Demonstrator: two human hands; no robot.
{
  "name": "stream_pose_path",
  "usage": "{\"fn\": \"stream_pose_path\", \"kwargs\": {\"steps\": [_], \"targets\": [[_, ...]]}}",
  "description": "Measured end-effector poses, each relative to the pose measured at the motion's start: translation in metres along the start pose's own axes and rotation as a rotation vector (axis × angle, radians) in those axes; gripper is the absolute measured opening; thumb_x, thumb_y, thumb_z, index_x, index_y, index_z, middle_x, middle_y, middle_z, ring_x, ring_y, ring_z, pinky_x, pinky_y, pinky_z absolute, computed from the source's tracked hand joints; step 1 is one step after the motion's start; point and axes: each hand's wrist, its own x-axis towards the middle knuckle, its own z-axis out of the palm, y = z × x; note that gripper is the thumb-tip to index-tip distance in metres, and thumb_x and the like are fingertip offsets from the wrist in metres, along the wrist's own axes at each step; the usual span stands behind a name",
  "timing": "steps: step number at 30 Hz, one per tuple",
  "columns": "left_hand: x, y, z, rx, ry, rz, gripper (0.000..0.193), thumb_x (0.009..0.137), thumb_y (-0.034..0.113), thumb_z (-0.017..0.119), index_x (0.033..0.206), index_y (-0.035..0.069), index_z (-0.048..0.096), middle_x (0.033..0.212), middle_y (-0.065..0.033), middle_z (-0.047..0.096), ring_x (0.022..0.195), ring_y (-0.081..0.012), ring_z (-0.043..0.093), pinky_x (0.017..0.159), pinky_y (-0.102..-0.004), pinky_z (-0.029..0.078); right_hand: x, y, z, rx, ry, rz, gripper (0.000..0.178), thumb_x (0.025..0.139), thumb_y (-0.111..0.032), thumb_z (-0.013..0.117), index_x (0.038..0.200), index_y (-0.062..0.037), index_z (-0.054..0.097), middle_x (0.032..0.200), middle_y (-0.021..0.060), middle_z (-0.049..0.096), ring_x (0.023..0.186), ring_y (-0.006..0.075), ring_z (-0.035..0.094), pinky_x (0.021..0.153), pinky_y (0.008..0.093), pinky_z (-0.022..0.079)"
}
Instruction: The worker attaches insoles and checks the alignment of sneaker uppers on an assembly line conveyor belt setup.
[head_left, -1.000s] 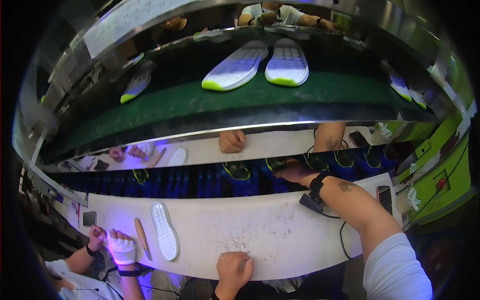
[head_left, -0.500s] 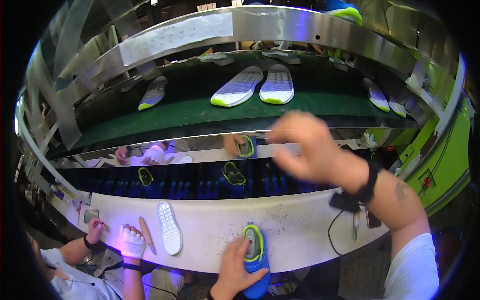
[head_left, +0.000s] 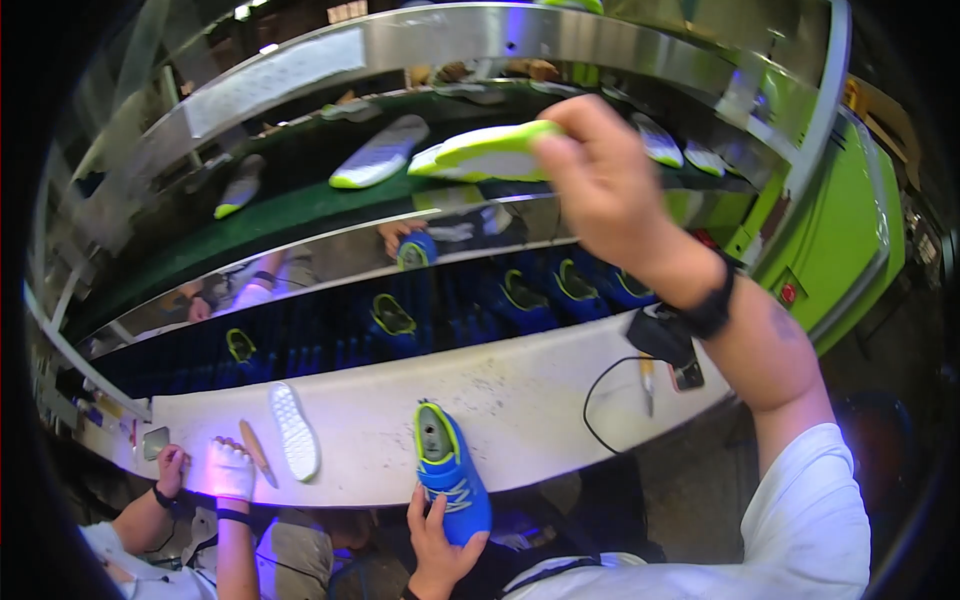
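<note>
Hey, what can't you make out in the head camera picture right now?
In the head view:
Held sole, gripped end: hidden by the right hand.
Blue shoe, underside: hidden by its own upper.
Left hand: its forearm is cut off by the lower edge.
White sheet, marks: too small and blurred.

Pale bench (head_left: 365, 450) — white sole (head_left: 294, 432), brown pointed tool (head_left: 257, 454), dark phone (head_left: 689, 376) rightward

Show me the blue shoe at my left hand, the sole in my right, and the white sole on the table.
Blue shoe (head_left: 460, 478): head view, on its upper.
Held sole (head_left: 492, 149): head view, yellow-green part.
White sole (head_left: 294, 432): head view, gridded face.
</note>
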Motion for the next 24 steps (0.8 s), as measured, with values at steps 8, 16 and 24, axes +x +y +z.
{"fn": "stream_pose_path", "kwargs": {"steps": [8, 16, 24], "targets": [[-0.001, -0.012, -0.003, 0.299, -0.203, 0.257, 0.073, 0.059, 0.028, 0.093, 0.125, 0.019, 0.065, 0.144, -0.0266, 0.041, 0.124, -0.0462, 0.049, 0.101, -0.0553, 0.044, -0.114, -0.056, -0.166, 0.241, 0.266, 0.345, 0.025, 0.102, -0.025, 0.056, 0.113, -0.0024, 0.058, 0.095, 0.0014, 0.059, 0.086, 0.0084, 0.055, 0.078, 0.0233, 0.044], [0.121, 0.043, 0.009, -0.087, 0.061, 0.277, 0.071, 0.069, 0.053, 0.086, 0.115, 0.003, 0.064, 0.107, -0.0175, 0.068, 0.109, -0.0349, 0.064, 0.111, -0.0563, 0.038, -0.238, 0.007, -0.076, 0.543, -0.165, 0.873, 0.021, 0.098, -0.021, 0.067, 0.102, -0.0007, 0.063, 0.093, 0.0017, 0.065, 0.087, 0.0048, 0.056, 0.076, 0.0253, 0.049], [0.144, 0.101, 0.026, -0.633, 0.144, -0.227, 0.073, 0.074, 0.057, 0.085, 0.111, -0.001, 0.061, 0.1, -0.0125, 0.07, 0.094, -0.023, 0.069, 0.088, -0.0359, 0.055, -0.233, -0.035, -0.056, 0.602, -0.397, 0.667, 0.033, 0.087, -0.031, 0.08, 0.084, -0.0017, 0.064, 0.127, 0.0184, 0.061, 0.116, 0.0243, 0.061, 0.098, 0.0368, 0.048]]}}
